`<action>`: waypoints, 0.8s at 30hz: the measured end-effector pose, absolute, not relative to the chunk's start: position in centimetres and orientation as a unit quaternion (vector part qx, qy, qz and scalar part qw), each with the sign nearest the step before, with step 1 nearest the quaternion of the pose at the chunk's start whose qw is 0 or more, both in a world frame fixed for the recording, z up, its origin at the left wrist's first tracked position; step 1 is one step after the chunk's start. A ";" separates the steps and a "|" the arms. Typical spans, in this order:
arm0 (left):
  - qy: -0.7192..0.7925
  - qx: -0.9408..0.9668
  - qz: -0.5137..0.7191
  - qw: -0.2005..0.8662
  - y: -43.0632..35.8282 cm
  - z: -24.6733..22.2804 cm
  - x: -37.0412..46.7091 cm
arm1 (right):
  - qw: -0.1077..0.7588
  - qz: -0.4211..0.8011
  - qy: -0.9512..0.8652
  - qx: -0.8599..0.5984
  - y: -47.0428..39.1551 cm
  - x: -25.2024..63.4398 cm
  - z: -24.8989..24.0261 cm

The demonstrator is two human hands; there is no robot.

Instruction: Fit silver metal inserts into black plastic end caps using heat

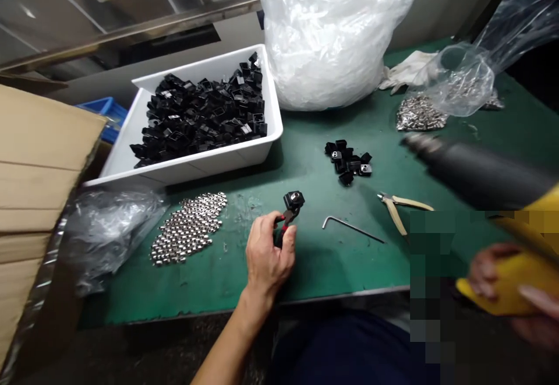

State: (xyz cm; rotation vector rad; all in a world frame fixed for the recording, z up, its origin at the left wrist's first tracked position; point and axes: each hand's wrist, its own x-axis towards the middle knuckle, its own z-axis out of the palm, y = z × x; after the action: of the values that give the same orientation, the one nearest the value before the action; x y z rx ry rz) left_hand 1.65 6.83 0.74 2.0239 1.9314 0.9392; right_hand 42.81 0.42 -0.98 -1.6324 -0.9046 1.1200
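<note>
My left hand [269,252] is closed round red-and-black pliers [286,222], whose jaws hold a small black part [294,200] with a metal nut-like piece in it. At the right edge, blurred by motion, my right hand [493,274] grips the yellow handle of a power tool [480,169] with a dark barrel that points left. Between the hands a hex key [353,229] and yellow-handled cutters [395,207] lie on the green table. Beyond them sits a small pile of black parts [348,162], some with metal pieces.
A white bin [213,166] of black parts stands at the back left. Metal pieces [187,228] lie before it, beside clear plastic [117,228]. Further back are a large plastic bag [336,41], bagged metal parts [421,113] and a white glove [408,70]. Cardboard [39,198] borders the left.
</note>
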 end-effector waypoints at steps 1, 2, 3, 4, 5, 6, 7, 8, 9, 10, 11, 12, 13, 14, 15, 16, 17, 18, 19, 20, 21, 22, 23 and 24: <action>0.655 0.683 0.315 0.078 7.1 0.3 1.5 | 0.469 0.560 -0.329 -0.598 -0.2 40.9 -0.4; 0.659 0.680 0.314 0.062 7.2 -0.1 1.4 | 0.467 0.611 -0.312 -0.557 -0.7 39.2 0.2; 0.666 0.676 0.313 0.048 7.4 -0.4 1.3 | 0.455 0.653 -0.307 -0.522 -1.0 37.6 0.8; 0.672 0.669 0.314 0.038 7.5 -0.7 1.2 | 0.443 0.671 -0.304 -0.511 -1.3 36.3 1.4; 0.679 0.662 0.316 0.030 7.5 -0.9 1.2 | 0.431 0.675 -0.305 -0.515 -1.5 35.2 2.0; 0.684 0.655 0.319 0.027 7.6 -1.0 1.3 | 0.420 0.673 -0.305 -0.527 -1.6 34.3 2.5; 0.688 0.649 0.324 0.025 7.6 -1.0 1.3 | 0.409 0.668 -0.303 -0.542 -1.6 33.6 2.9; 0.692 0.643 0.327 0.022 7.6 -1.0 1.4 | 0.398 0.667 -0.304 -0.551 -1.6 33.2 3.2; 0.695 0.639 0.329 0.018 7.5 -1.1 1.5 | 0.390 0.668 -0.305 -0.556 -1.5 32.9 3.4; 0.699 0.635 0.329 0.015 7.5 -1.1 1.5 | 0.386 0.670 -0.307 -0.555 -1.3 32.7 3.5; 0.702 0.633 0.325 0.014 7.5 -1.2 1.5 | 0.383 0.675 -0.311 -0.548 -1.1 32.7 3.4; 0.705 0.632 0.321 0.012 7.5 -1.3 1.5 | 0.382 0.683 -0.317 -0.536 -0.9 32.7 3.3; 0.707 0.633 0.315 0.010 7.5 -1.4 1.5 | 0.382 0.689 -0.324 -0.525 -0.6 32.8 3.0; 0.707 0.635 0.310 0.009 7.5 -1.5 1.5 | 0.382 0.696 -0.332 -0.510 -0.3 32.9 2.6; 0.707 0.638 0.304 0.009 7.5 -1.6 1.4 | 0.382 0.705 -0.338 -0.493 0.0 33.0 2.1; 0.707 0.641 0.299 0.008 7.5 -1.6 1.4 | 0.385 0.714 -0.341 -0.475 0.3 33.2 1.6; 0.707 0.643 0.294 0.005 7.5 -1.7 1.3 | 0.390 0.723 -0.338 -0.460 0.6 33.4 1.2; 0.708 0.643 0.291 0.001 7.5 -1.7 1.3 | 0.395 0.732 -0.333 -0.444 0.9 33.5 0.8; 0.712 0.641 0.287 -0.004 7.5 -1.6 1.3 | 0.399 0.741 -0.326 -0.430 1.2 33.7 0.4; 0.717 0.637 0.284 -0.012 7.5 -1.6 1.3 | 0.402 0.749 -0.320 -0.419 1.4 33.8 0.2; 0.722 0.631 0.281 -0.020 7.5 -1.5 1.4 | 0.403 0.755 -0.317 -0.409 1.5 33.9 0.1; 0.728 0.625 0.280 -0.028 7.5 -1.4 1.4 | 0.400 0.760 -0.317 -0.402 1.6 33.9 0.1; 0.733 0.619 0.280 -0.033 7.5 -1.4 1.4 | 0.399 0.761 -0.317 -0.401 1.6 33.9 0.2; 0.737 0.615 0.278 -0.036 7.5 -1.4 1.4 | 0.395 0.759 -0.317 -0.408 1.5 33.9 0.4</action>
State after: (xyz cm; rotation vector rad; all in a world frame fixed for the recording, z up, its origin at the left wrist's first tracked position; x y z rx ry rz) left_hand 1.39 7.49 -1.35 1.9777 2.3684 0.8952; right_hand 33.86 1.48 0.36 -1.0353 -0.8035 1.9250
